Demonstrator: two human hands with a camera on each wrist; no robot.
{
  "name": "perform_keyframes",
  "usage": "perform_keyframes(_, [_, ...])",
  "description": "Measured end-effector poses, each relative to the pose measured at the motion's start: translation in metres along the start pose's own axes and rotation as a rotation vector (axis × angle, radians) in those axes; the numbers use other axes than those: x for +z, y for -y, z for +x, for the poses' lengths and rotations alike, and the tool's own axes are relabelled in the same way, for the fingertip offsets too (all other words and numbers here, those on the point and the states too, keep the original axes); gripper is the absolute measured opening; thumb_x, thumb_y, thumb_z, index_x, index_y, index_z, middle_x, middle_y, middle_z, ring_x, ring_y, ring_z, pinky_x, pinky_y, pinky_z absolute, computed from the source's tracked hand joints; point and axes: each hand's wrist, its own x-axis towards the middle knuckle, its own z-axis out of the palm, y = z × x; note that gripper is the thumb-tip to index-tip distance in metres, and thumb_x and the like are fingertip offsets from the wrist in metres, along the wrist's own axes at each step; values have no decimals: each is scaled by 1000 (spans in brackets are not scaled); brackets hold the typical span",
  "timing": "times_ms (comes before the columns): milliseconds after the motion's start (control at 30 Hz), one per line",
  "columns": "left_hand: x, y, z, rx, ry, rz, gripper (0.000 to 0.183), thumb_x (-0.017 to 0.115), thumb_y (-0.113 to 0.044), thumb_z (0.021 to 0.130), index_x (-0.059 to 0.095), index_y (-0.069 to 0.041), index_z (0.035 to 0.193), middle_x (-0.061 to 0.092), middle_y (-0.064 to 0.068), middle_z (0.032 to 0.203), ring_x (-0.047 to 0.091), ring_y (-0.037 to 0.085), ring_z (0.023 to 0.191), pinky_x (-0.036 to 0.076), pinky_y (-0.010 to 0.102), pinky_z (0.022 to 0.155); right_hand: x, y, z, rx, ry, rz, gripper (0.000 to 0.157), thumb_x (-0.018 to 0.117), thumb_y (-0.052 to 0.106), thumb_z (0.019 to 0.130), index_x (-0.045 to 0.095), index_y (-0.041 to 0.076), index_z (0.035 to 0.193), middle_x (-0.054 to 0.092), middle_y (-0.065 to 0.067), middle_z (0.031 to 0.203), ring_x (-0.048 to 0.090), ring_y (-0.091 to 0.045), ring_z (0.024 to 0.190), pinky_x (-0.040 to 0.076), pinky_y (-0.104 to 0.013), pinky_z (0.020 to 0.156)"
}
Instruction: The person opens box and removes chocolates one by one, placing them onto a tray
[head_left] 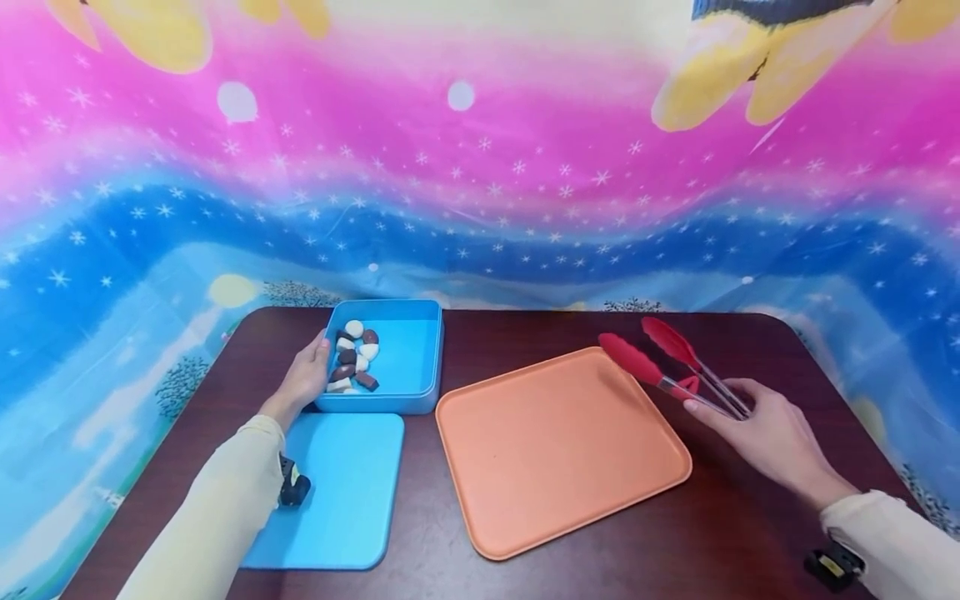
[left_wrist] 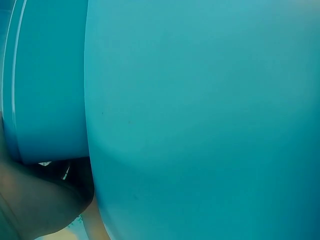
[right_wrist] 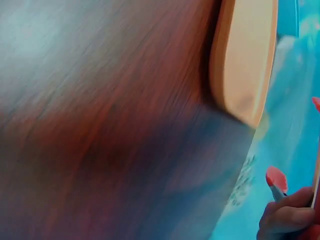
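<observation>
In the head view my left hand [head_left: 306,371] grips the left wall of a blue rectangular box [head_left: 437,358]. Several small brown and white pieces [head_left: 347,356], some rounded and some blocky, lie along the box's left side. The left wrist view has the hand [left_wrist: 45,200] low against the box wall [left_wrist: 50,90]. Over the right part of the table, my right hand [head_left: 776,433] holds metal tongs [head_left: 716,387] with red tips spread apart and nothing between them. Those tips overlap the far right corner of an orange tray [head_left: 562,458].
A flat blue lid [head_left: 345,492] lies in front of the box, under my left forearm. The orange tray sits angled to their right on the dark wooden table [head_left: 427,517]. A patterned cloth [head_left: 480,208] hangs behind the table's far edge.
</observation>
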Motion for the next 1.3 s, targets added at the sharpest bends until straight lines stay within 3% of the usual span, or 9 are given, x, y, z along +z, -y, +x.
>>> perform_keyframes(200, [-3,2,0,31,11,7,60,9,-43,111,-4,-17,164,10,24,169,12,51,154,17,72,121,12,42,-1,-83,-41,64,67,76,57,85,62,7,126,66,-4,79,52,-13,63,38,-25,53])
perform_keyframes(433, [-3,1,0,44,5,12,58,9,-41,112,-3,-19,164,12,24,169,17,51,153,20,71,121,31,89,5,-139,61,71,85,75,65,81,56,8,140,55,-2,71,49,-15,60,37,-28,51])
perform_keyframes(600, [-2,1,2,23,-26,17,59,8,-40,112,-1,-13,164,9,23,170,13,48,155,17,67,124,49,114,10,-156,96,73,86,74,72,77,57,13,137,49,1,63,46,-15,55,37,-29,48])
perform_keyframes(733, [-1,0,2,-14,-64,21,62,6,-40,111,2,-6,162,5,21,170,4,44,157,9,61,128,60,132,14,-200,100,97,80,73,72,77,59,19,134,51,1,69,46,-14,60,37,-29,51])
perform_keyframes(867, [0,1,1,7,-41,8,61,6,-43,111,3,-14,164,14,23,169,16,48,155,19,66,124,68,149,18,-238,125,152,75,75,70,78,62,18,130,54,-1,76,47,-14,61,41,-29,54])
perform_keyframes(967, [1,2,1,44,-24,9,59,8,-42,111,3,-18,165,20,25,167,25,50,151,26,69,120,72,160,19,-234,162,179,79,74,71,77,60,18,133,50,-1,69,43,-13,55,40,-29,51])
perform_keyframes(1200, [0,1,4,23,-88,50,61,7,-36,112,4,-2,162,9,24,169,8,46,156,12,62,127,79,185,23,-240,199,191,79,77,67,77,58,16,134,54,1,68,46,-13,52,40,-29,47])
perform_keyframes(1300, [1,1,3,32,-66,31,59,8,-37,112,4,-8,163,13,24,169,14,47,155,17,65,125,81,194,24,-253,202,169,76,78,68,76,60,17,129,56,2,71,48,-13,54,40,-29,46])
